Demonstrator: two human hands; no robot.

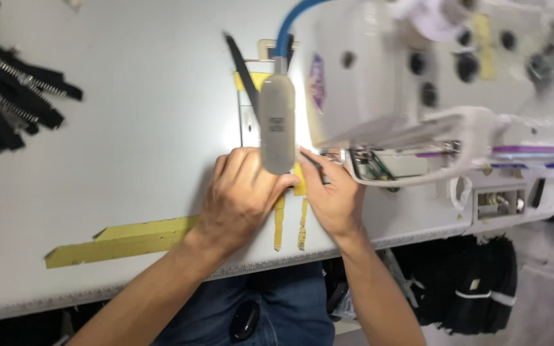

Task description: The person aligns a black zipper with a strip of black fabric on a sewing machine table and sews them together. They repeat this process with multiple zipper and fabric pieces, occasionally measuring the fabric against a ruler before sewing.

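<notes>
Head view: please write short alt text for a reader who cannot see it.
Two bare hands, left hand and right hand, press down together on a white table under a lit sewing machine. Yellow tape strips lie to the left; black zippers are piled at the far left.

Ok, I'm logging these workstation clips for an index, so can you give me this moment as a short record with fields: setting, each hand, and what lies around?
setting: white sewing table with a white sewing machine
left hand: lies flat on the table by the lamp
right hand: holds a thin dark tool beside the machine's needle area
table marks: yellow tape strips
far left: pile of black zippers
hose: blue, above the lamp
</notes>
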